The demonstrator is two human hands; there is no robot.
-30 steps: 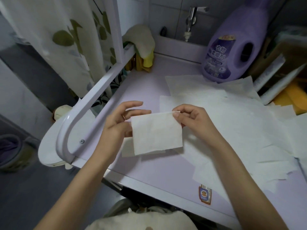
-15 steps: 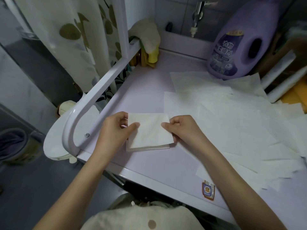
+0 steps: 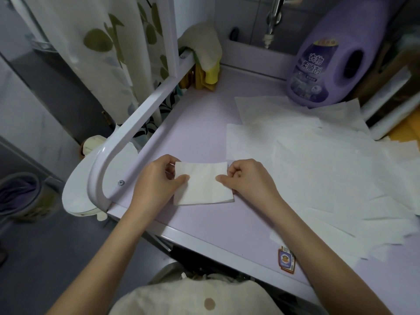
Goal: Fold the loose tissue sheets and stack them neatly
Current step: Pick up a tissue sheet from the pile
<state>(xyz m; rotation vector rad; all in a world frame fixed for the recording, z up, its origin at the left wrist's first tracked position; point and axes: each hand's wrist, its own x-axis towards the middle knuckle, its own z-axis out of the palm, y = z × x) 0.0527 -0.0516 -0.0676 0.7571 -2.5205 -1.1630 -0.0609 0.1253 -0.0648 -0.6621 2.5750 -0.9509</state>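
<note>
A folded white tissue [image 3: 203, 186] lies flat on the pale purple tabletop [image 3: 197, 133], near its front left corner, on top of at least one other folded sheet whose edge shows below it. My left hand [image 3: 159, 180] pinches its left edge, thumb on top. On the right edge my right hand [image 3: 246, 179] does the same with thumb and curled fingers. Several loose unfolded tissue sheets [image 3: 318, 169] lie spread and overlapping across the right half of the table.
A purple detergent bottle [image 3: 331, 60] stands at the back right. A white tubular rail [image 3: 127, 142] runs along the left edge. A beige cloth [image 3: 204, 44] hangs over yellow items at the back corner. Boxes and rolls [image 3: 391, 96] crowd the far right.
The folded tissue was held up in the air between both hands; it has come down onto the small stack on the table, and both hands now press its side edges.
</note>
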